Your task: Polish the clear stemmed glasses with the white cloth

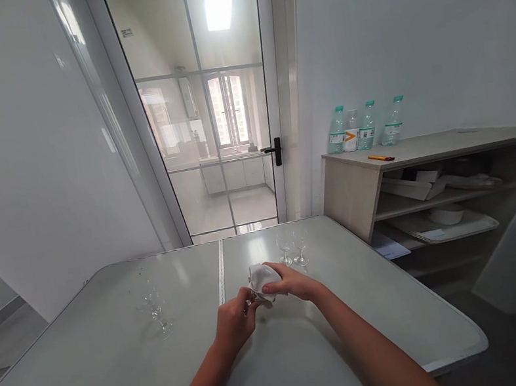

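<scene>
A crumpled white cloth (263, 278) is in my right hand (292, 282), whose fingers and thumb close around it above the table. My left hand (236, 318) meets it from the left, fingers pinched on what looks like a clear stemmed glass, mostly hidden by the cloth and fingers. Just beyond my right hand, two clear stemmed glasses stand upright, one glass (285, 258) to the left of the other glass (301, 254). On the left half of the table are more clear stemmed glasses (156, 311), faint and overlapping, so I cannot tell their number.
The pale table (362, 328) has a metal seam (220, 269) down its middle. A glass door (210, 121) is behind it. To the right, a shelf unit (347, 187) bears several plastic bottles (365, 127) and an orange-yellow pen-like object (380, 158); trays (473, 225) lie inside.
</scene>
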{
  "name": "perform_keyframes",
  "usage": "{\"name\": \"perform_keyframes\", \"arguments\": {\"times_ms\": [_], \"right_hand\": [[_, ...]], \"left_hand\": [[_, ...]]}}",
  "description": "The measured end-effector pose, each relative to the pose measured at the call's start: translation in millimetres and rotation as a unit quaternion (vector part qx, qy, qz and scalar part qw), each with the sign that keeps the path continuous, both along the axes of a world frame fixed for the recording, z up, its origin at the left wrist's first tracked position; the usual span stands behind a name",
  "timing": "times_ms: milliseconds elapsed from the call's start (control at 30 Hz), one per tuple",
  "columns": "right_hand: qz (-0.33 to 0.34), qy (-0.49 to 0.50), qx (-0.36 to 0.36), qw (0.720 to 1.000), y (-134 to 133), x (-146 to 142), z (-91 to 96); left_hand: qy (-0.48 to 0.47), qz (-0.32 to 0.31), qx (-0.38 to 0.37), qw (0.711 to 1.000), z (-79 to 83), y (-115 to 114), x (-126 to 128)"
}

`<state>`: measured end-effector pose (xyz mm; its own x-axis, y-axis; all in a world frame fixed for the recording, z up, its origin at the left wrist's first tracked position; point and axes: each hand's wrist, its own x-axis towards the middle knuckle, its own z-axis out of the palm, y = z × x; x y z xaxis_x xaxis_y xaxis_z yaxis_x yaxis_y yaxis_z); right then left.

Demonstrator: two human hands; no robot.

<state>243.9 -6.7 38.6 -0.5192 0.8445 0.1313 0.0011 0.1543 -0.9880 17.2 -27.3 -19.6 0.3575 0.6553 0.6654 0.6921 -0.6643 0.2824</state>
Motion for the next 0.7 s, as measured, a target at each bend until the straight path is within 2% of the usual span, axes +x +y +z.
{"name": "perform_keyframes", "arguments": {"times_ms": [333, 533, 600, 700], "right_hand": [[-0.03, -0.001, 0.187, 0.982, 3.0, -5.1, 1.9], [-0.043, 0.004, 0.247, 0.968, 7.0, -3.5, -5.7], [-0.057, 0.002, 0.233, 0.971, 7.3, -3.7, -8.1], [-0.05, 0.013, 0.119, 0.992, 6.3, -5.0, -11.1]], "left_hand": [[-0.004, 0.017, -0.002, 1.0, -0.5, -0.2, 1.9], [-0.003, 0.018, 0.017, 1.0, -3.4, 2.2, 2.6], [-0.006, 0.001, 0.02, 1.0, -3.1, 1.7, 2.6], [-0.014, -0.024, 0.031, 0.999, -1.9, -0.5, 2.4]]}}
